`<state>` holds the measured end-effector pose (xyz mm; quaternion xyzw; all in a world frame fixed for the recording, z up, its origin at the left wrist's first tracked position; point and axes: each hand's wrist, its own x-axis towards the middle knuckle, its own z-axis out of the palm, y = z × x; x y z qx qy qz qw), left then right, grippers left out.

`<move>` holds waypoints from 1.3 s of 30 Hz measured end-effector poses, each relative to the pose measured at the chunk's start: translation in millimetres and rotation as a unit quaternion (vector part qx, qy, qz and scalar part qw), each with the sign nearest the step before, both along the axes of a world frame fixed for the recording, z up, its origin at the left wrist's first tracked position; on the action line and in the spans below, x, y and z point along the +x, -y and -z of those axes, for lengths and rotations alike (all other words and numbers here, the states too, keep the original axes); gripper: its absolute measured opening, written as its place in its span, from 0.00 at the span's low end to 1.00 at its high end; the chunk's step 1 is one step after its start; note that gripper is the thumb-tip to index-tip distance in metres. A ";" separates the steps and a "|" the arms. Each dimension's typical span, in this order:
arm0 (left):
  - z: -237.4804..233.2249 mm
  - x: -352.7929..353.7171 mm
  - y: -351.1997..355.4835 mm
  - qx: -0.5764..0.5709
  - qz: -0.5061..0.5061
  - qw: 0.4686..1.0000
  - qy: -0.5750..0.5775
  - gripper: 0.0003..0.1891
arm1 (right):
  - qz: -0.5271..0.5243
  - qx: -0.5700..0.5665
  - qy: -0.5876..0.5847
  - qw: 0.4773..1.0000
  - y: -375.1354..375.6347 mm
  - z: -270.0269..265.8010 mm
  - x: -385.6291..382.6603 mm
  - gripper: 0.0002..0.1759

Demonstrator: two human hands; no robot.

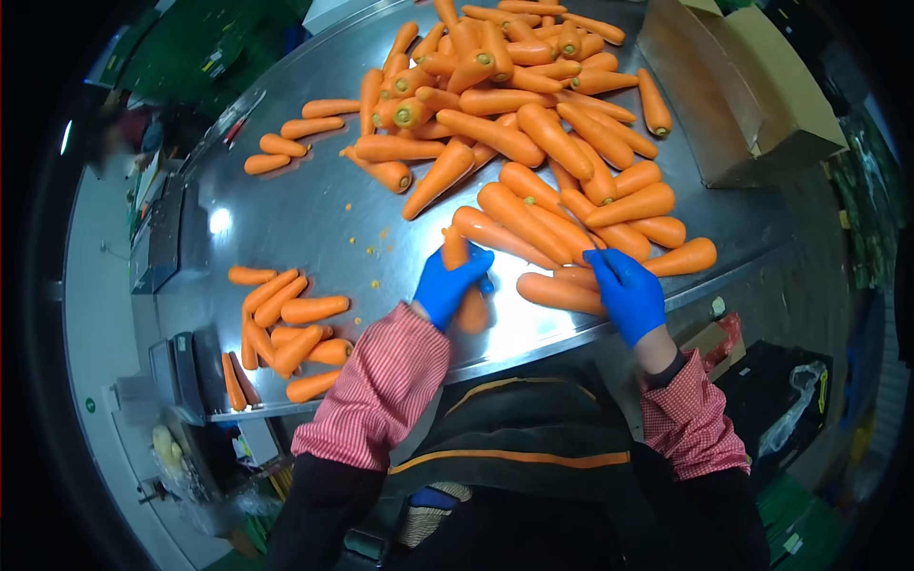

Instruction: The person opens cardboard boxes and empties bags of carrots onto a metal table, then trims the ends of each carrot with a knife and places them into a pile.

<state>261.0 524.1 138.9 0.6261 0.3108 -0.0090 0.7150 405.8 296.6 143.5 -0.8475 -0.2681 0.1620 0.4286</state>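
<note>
My left hand [447, 288], in a blue glove, is closed round a carrot [457, 249] that points up and down in the view, its lower end blurred. Over the near edge of the carrot pile, my right hand [628, 297], also gloved in blue, has its fingers pinched together. A thin dark sliver shows just beyond those fingertips, and I cannot make out what they hold. Loose carrots [560, 293] lie beside and under the right fingertips. The large heap of carrots [495, 71] stretches from there to the far side of the steel table [286, 214].
A smaller group of carrots [286, 324] lies at the table's near left, and several more [281, 145] lie farther back on the left. An open cardboard box [733, 95] stands at the right edge. Small orange scraps dot the middle. Black crates [776, 400] sit below on the right.
</note>
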 end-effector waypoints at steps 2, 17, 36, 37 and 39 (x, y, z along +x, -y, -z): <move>11.3 32.2 13.6 0.142 0.093 0.984 -0.043 0.13 | 0.012 -0.007 0.020 1.000 8.3 1.2 -1.9 0.13; 4.4 88.4 -12.5 0.631 0.334 0.697 0.067 0.26 | 0.082 0.028 -0.020 0.996 48.6 -3.5 6.0 0.12; -55.4 3.7 23.8 0.387 0.133 0.905 0.115 0.28 | -0.062 -0.026 0.259 0.964 -8.5 -1.6 35.9 0.12; -56.2 1.2 22.7 0.332 0.127 0.926 0.129 0.28 | -0.031 -0.026 0.195 0.980 -7.2 6.4 42.9 0.12; -56.2 -0.3 18.1 0.185 0.063 0.972 0.131 0.29 | -0.017 -0.008 0.158 0.987 2.5 8.3 45.0 0.13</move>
